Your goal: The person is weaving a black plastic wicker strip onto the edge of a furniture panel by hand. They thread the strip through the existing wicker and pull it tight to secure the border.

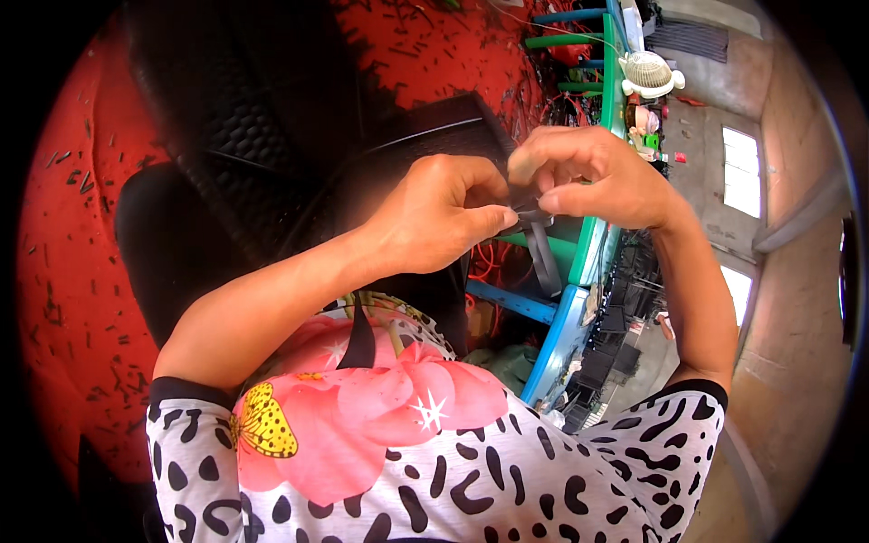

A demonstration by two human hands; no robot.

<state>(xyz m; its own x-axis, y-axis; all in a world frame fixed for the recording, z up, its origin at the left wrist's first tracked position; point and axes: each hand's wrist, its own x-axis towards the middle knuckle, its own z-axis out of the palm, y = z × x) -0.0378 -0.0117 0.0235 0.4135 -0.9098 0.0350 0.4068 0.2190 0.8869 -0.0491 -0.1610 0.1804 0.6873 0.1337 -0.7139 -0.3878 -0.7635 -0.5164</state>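
My left hand point(444, 213) and my right hand point(602, 176) meet in front of me with their fingertips close together. Thumb and fingers of each are closed in a pinch at the top of a dark grey, flat strip point(543, 258), which hangs down below them. A small shiny piece point(536, 215) shows at the fingertips; its kind is too small to make out. Beside my left hand lies a large black item with a textured, honeycomb-like surface point(249, 127), and a black panel with a raised edge point(434, 136) reaches behind the hands.
Red sheeting point(81, 244) strewn with small dark scraps spreads on the left. To the right runs a bench with a green edge point(588, 253) and a blue edge point(552, 362). A white fan point(649, 74) stands on it, near a heap of black parts point(625, 317).
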